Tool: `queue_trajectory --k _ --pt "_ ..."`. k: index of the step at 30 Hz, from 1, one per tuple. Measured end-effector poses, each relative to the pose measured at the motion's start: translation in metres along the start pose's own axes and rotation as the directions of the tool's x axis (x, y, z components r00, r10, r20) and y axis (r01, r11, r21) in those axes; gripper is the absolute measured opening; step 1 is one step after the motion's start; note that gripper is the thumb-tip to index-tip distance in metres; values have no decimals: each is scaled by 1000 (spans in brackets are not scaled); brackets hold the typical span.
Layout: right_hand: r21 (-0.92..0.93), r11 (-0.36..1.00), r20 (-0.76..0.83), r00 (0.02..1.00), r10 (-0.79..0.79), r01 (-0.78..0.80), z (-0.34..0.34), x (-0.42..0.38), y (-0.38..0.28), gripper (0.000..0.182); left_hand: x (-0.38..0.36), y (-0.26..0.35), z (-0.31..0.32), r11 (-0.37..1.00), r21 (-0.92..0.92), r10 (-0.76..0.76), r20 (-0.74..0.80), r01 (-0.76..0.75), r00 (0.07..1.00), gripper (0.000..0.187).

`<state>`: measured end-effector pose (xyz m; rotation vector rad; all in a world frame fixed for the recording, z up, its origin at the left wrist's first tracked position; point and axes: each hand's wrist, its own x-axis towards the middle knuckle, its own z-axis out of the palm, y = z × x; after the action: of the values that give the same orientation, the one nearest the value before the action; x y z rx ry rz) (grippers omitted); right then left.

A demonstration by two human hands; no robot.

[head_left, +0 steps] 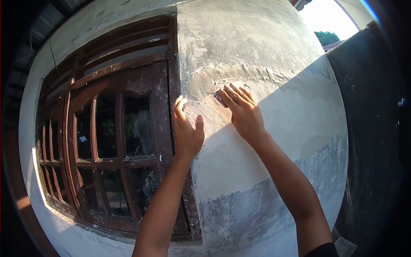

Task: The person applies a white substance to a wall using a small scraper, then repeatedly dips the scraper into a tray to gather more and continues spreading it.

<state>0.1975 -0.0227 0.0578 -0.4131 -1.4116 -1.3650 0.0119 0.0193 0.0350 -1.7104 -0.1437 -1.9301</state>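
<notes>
While pressing a flat, pinkish tool (pixel 219 99) into rough beige plaster (pixel 201 84) with closely gripping right hand (pixel 248 116), probably risking gouges from a tilting edge. Holding left hand (pixel 187 135) open beside brown wooden window frame (pixel 173 51).

"Where does the head view look from?"

"From the person's own head, with both arms coming up from the bottom edge, the left hand (pixel 187 135) and right hand (pixel 246 112) ahead of it."

"Facing which way?"

"Forward, at the plastered wall (pixel 274 111), with the window (pixel 117 124) on the left and a dark surface (pixel 370 128) on the right."

"How near?"

"Within arm's reach of the wall. The tree (pixel 326 38) at the upper right is far beyond."

"And the lens?"

"Very wide: straight edges bow, and the corners go dark."
</notes>
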Motion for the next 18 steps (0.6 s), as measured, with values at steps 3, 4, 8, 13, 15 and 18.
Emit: queue_trajectory --k 3,4,8,13,15,18 --pt "-22 1000 -65 998 -7 6 3 13 5 55 0 0 0 999 -25 23 -26 -24 999 61" --pt "-24 1000 -58 998 -14 12 7 15 6 57 0 3 -2 1000 -5 12 -12 -12 1000 61" --pt "-2 1000 -14 1000 8 -8 12 -1 0 54 -1 7 -3 999 13 -38 18 38 999 61" --pt "16 1000 -111 993 25 -23 3 2 1 53 -1 0 0 1000 17 -8 -1 8 1000 61" --pt "41 999 -109 994 20 -16 6 11 5 55 -1 1 -1 999 33 16 -14 -16 1000 62" --pt "72 997 -54 999 5 -1 16 8 7 55 0 6 -4 998 56 8 15 -9 1000 61"
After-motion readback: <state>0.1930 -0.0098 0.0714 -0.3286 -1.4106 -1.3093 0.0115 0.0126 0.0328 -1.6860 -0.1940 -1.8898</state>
